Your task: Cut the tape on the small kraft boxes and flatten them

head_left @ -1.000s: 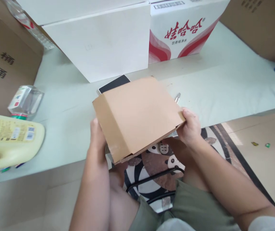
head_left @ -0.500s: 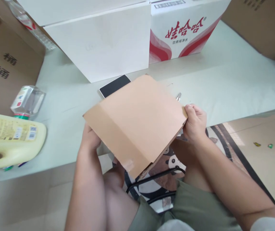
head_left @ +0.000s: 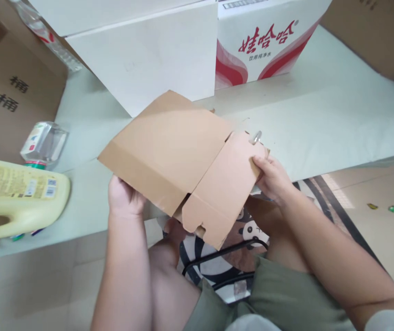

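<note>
A brown cardboard box [head_left: 169,142], folded flat in part, is held tilted over my lap and the table's front edge. Its side panel [head_left: 222,184], with slots and tabs cut at both ends, faces up on the right. My left hand [head_left: 125,196] grips the box from below at the lower left edge, most of its fingers hidden underneath. With the thumb on top, my right hand [head_left: 271,177] pinches the right edge of the side panel. A small shiny metal object [head_left: 257,137] shows just past the panel's far corner.
White cartons [head_left: 149,69] and a red-and-white water carton [head_left: 259,50] stand at the back of the cloth-covered table [head_left: 321,119]. On the left are a yellow jug [head_left: 21,197], a clear bottle [head_left: 45,142] and a large brown carton [head_left: 7,101]. A patterned stool [head_left: 252,230] is below.
The box has turned and shifted left, bringing its slotted side panel into view. My right thumb has moved onto that panel. The black-faced flat object behind is now covered.
</note>
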The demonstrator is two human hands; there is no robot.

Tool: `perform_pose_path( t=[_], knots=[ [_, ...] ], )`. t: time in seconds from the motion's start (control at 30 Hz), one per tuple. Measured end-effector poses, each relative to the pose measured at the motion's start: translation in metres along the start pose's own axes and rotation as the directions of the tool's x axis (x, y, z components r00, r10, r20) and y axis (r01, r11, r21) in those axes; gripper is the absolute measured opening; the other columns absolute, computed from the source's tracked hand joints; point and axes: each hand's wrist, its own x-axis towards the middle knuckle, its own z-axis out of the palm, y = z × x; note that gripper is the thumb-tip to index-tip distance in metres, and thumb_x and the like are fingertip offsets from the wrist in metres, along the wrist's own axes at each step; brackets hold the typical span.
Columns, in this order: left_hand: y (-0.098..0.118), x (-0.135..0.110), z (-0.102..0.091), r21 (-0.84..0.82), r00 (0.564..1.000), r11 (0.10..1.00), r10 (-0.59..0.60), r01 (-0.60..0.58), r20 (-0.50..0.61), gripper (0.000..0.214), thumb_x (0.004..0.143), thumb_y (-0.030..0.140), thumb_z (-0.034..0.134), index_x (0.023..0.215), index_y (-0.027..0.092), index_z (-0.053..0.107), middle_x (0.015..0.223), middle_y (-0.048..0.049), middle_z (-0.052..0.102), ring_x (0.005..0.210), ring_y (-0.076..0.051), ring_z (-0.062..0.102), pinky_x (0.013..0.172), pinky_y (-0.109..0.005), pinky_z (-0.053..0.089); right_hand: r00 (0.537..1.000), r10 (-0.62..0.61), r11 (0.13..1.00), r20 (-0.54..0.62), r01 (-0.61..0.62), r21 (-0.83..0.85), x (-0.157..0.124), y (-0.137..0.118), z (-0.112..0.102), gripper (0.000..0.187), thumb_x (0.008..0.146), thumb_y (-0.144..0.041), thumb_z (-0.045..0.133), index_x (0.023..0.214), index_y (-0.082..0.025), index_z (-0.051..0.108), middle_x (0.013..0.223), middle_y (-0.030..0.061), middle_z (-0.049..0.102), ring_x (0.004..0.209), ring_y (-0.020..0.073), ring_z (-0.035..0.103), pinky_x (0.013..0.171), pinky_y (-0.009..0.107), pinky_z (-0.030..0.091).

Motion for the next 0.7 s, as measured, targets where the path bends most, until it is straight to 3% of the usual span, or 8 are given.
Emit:
perform_pose_path(
  t=[0.1, 0.2, 0.27, 0.33, 0.5, 0.63, 0.7],
  knots=[
    [0.002, -0.008, 0.007, 0.017, 0.998, 0.998, 0.055, -0.056, 0.037, 0.054, 0.101, 0.040, 0.026, 0.107, 0.018, 0.074, 0.098, -0.0082, 0.082, 0.106, -0.024, 0.076, 0.100, -0.043, 0.060, 0.999, 0.032, 0.996, -0.041, -0.029, 0.082, 0.001, 0.000, 0.006, 0.055, 0.064, -0.068, 0.087, 0.077, -0.025, 0.056, 0.059, -0.0050, 0.053, 0.047, 0.0101, 0.039, 0.040, 0.027, 0.033],
    [-0.002, -0.007, 0.001, 0.146, 0.991, 0.985, 0.075, -0.090, 0.109, 0.035, 0.091, 0.049, 0.054, 0.105, 0.023, 0.073, 0.118, -0.0075, 0.079, 0.127, -0.028, 0.068, 0.099, -0.040, 0.061, 0.996, 0.013, 0.990, -0.093, 0.000, 0.138, -0.002, 0.000, 0.016, 0.058, 0.061, -0.068, 0.089, 0.080, -0.025, 0.054, 0.058, -0.0075, 0.050, 0.044, 0.0076, 0.034, 0.038, 0.024, 0.026],
    [-0.009, -0.001, -0.007, 0.224, 0.992, 0.967, 0.121, -0.124, 0.031, 0.024, 0.081, 0.041, 0.073, 0.098, 0.024, 0.072, 0.118, -0.0064, 0.079, 0.125, -0.027, 0.069, 0.095, -0.036, 0.062, 0.999, 0.022, 0.989, -0.038, -0.017, 0.148, -0.006, 0.001, 0.023, 0.059, 0.062, -0.070, 0.088, 0.083, -0.025, 0.056, 0.061, -0.0060, 0.054, 0.046, 0.0091, 0.040, 0.038, 0.025, 0.031],
    [-0.017, 0.008, -0.015, 0.248, 0.987, 0.955, 0.161, -0.161, 0.022, 0.025, 0.079, 0.041, 0.078, 0.095, 0.024, 0.070, 0.115, -0.0071, 0.079, 0.124, -0.027, 0.070, 0.096, -0.037, 0.062, 0.998, 0.049, 0.988, 0.028, -0.052, 0.145, -0.012, 0.004, 0.031, 0.061, 0.060, -0.071, 0.089, 0.084, -0.024, 0.058, 0.063, -0.0043, 0.059, 0.047, 0.0096, 0.043, 0.037, 0.025, 0.033],
    [-0.030, 0.018, -0.020, 0.219, 0.974, 0.949, 0.221, -0.228, 0.056, 0.027, 0.082, 0.044, 0.076, 0.098, 0.025, 0.066, 0.120, -0.0087, 0.077, 0.129, -0.026, 0.067, 0.102, -0.037, 0.060, 0.992, 0.098, 0.980, 0.084, -0.111, 0.168, -0.028, 0.007, 0.042, 0.060, 0.055, -0.064, 0.095, 0.084, -0.023, 0.061, 0.063, -0.0056, 0.062, 0.043, 0.0062, 0.043, 0.034, 0.019, 0.033],
    [-0.033, 0.010, -0.015, 0.180, 0.977, 0.963, 0.211, -0.201, -0.036, 0.038, 0.080, 0.047, 0.076, 0.110, 0.025, 0.065, 0.124, -0.0088, 0.076, 0.117, -0.026, 0.072, 0.095, -0.038, 0.061, 0.960, 0.105, 0.985, 0.261, -0.136, 0.105, -0.037, 0.001, 0.039, 0.053, 0.058, -0.060, 0.092, 0.080, -0.020, 0.065, 0.059, -0.0031, 0.063, 0.035, 0.0066, 0.040, 0.031, 0.023, 0.035],
    [-0.034, 0.006, -0.012, 0.200, 0.981, 0.962, 0.191, -0.183, -0.019, 0.040, 0.081, 0.050, 0.073, 0.110, 0.025, 0.064, 0.121, -0.0091, 0.076, 0.110, -0.025, 0.073, 0.089, -0.036, 0.061, 0.958, 0.094, 0.989, 0.271, -0.121, 0.082, -0.042, -0.006, 0.030, 0.052, 0.058, -0.061, 0.090, 0.076, -0.019, 0.065, 0.053, -0.0029, 0.060, 0.032, 0.0068, 0.036, 0.029, 0.024, 0.032]
  ],
)
